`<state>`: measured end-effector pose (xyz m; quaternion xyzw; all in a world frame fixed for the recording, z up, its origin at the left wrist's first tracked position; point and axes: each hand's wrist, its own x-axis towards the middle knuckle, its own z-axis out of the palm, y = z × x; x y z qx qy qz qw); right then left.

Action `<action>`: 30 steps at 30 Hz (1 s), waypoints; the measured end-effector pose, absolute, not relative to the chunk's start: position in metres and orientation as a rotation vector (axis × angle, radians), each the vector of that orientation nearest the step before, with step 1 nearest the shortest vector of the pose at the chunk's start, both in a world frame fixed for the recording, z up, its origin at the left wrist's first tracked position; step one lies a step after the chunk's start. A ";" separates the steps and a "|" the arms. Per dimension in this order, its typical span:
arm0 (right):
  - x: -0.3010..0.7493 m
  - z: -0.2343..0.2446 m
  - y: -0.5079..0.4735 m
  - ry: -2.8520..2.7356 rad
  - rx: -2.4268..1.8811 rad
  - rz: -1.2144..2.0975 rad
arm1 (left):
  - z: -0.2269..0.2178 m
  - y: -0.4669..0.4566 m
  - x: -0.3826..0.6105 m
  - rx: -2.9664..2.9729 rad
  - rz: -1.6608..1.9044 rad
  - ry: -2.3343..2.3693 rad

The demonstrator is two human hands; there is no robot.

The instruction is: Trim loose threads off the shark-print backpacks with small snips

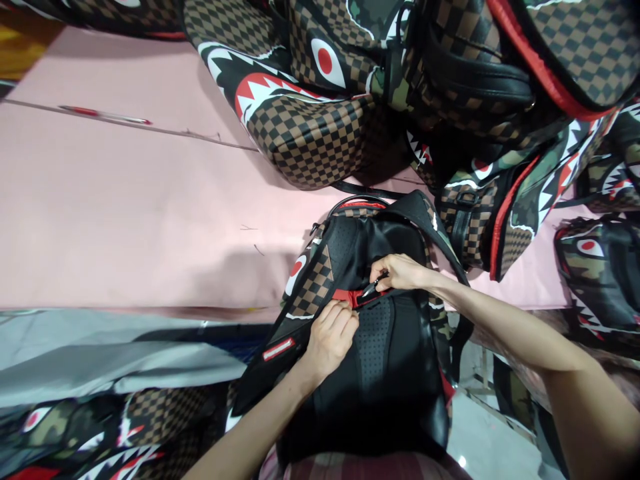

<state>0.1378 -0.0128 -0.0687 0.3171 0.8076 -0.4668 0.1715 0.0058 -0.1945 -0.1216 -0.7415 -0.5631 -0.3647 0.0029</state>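
Observation:
A black backpack (400,373) with checkered and camouflage sides leans upright against the table edge, its padded back panel toward me. Across that panel runs an opening with red lining (345,294). My left hand (334,330) is closed on the edge of this opening, fingers curled over the fabric. In my right hand (397,272) is a small pair of thread snips (370,289), dark-handled with metal blades. Their tip points down-left into the opening, close to my left fingers. A shoulder strap (425,217) arches over the bag's upper right.
More shark-face backpacks (320,133) are heaped along the back and right of the pink table (125,220). A red pen (103,115) lies at the far left, with loose thread bits nearby. Other bags (150,420) sit below the table at left, beside a grey cloth (125,360).

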 end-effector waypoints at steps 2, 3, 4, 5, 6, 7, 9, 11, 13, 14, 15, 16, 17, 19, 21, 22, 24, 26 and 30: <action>0.136 -0.072 -0.013 2.164 0.907 -1.550 | -0.121 -0.194 0.006 -2.330 -1.152 -1.764; 0.135 -0.074 -0.014 2.089 0.936 -1.681 | -0.121 -0.194 0.006 -2.329 -1.157 -1.768; 0.134 -0.074 -0.014 2.021 0.995 -1.804 | -0.121 -0.194 0.006 -2.326 -1.162 -1.772; 0.134 -0.075 -0.014 1.968 1.082 -1.906 | -0.121 -0.194 0.006 -2.322 -1.167 -1.776; 0.133 -0.074 -0.015 1.934 1.183 -1.986 | -0.122 -0.194 0.006 -2.318 -1.172 -1.779; 0.133 -0.073 -0.015 1.918 1.279 -2.040 | -0.122 -0.195 0.006 -2.317 -1.174 -1.778; 0.134 -0.071 -0.017 1.930 1.409 -2.087 | -0.121 -0.196 0.004 -2.315 -1.169 -1.779; 0.135 -0.069 -0.019 1.944 1.469 -2.102 | -0.116 -0.193 0.003 -2.325 -1.119 -1.832; 0.134 -0.070 -0.020 1.949 1.522 -2.093 | -0.106 -0.184 0.003 -2.318 -0.969 -2.024; 0.134 -0.070 -0.021 1.951 1.551 -2.082 | -0.099 -0.177 0.003 -2.317 -0.844 -2.166; 0.134 -0.071 -0.022 1.956 1.573 -2.072 | -0.092 -0.168 0.004 -2.328 -0.694 -2.314; 0.134 -0.072 -0.022 1.965 1.592 -2.058 | -0.085 -0.159 0.005 -2.344 -0.533 -2.453; 0.135 -0.074 -0.022 1.977 1.611 -2.040 | -0.079 -0.150 0.006 -2.367 -0.379 -2.574; 0.139 -0.075 -0.022 2.024 1.618 -1.991 | -0.069 -0.134 0.007 -2.431 -0.141 -2.733; 0.145 -0.074 -0.022 2.116 1.569 -1.884 | -0.065 -0.125 0.009 -2.438 -0.025 -2.823; 0.148 -0.072 -0.021 2.177 1.526 -1.794 | -0.065 -0.124 0.009 -2.419 -0.013 -2.847; 0.155 -0.066 -0.021 2.283 1.425 -1.557 | -0.068 -0.126 0.010 -2.352 -0.047 -2.861; 0.158 -0.060 -0.023 2.319 1.340 -1.341 | -0.072 -0.131 0.013 -2.264 -0.104 -2.849; 0.155 -0.054 -0.028 2.305 1.268 -1.210 | -0.080 -0.139 0.017 -2.185 -0.176 -2.805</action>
